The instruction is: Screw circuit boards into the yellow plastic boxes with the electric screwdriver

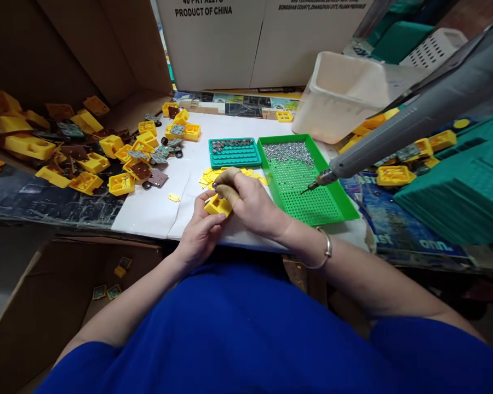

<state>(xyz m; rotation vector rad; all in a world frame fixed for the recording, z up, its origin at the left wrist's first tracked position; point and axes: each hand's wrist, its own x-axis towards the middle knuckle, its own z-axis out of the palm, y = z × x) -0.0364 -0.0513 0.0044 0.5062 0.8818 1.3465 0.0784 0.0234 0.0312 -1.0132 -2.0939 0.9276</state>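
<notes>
A small yellow block (217, 207) is held above the white sheet (148, 213), close to the front edge of the table, by the left hand (198, 234), whose thumb and fingers are closed around it. Just over the top of this block, a small grey part (215, 186) is pinched by the thumb and forefinger of the right hand (258, 207); its exact form cannot be told, since it is partly covered by the fingers. Behind the hands, flat yellow pieces (207, 179) are spread in a loose pile, and behind them a teal tray (235, 160) is placed, in which round metal parts are set along the far rows. Just beside it, on the right, a green basket (347, 210) is seen, with many screws (290, 152) gathered in its far part. Over this basket a grey screwdriver (388, 117) is suspended at a slant, with its bit pointed down to the left. On the left, many yellow parts (92, 163) are heaped at the mouth of a cardboard box (110, 41). At the back, a white bin (345, 82) is stood near a white carton (217, 54). On the far right, teal trays (456, 200) are stacked.
</notes>
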